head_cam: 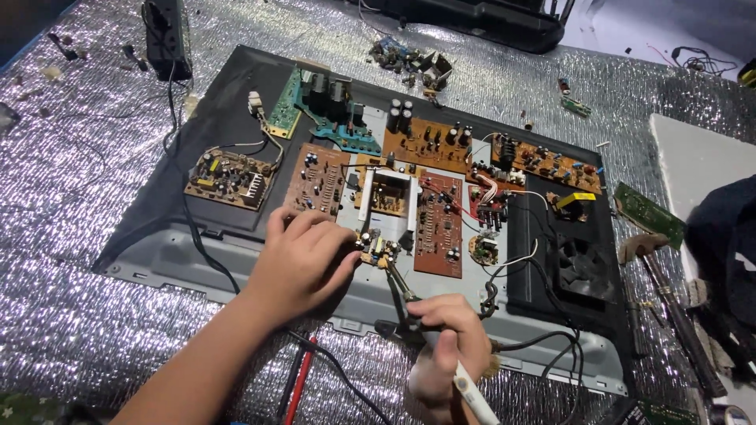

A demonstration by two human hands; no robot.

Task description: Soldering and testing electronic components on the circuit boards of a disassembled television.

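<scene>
The worktop (71, 236) wears a silver, crinkled foil pattern. On it lies a black-and-grey panel (197, 252) carrying brown circuit boards (437, 224), an orange-brown board (429, 142) and a green-teal board (315, 106). The soldering iron (465, 389) has a white handle; black and red leads (299, 378) lie beside it.

head camera, looking steeply down, close over the metal panel (236, 260)

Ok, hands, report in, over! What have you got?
Left hand pinching small circuit board. Right hand gripping soldering iron, tip at that board. Loose wires beside right hand. Over.
</scene>
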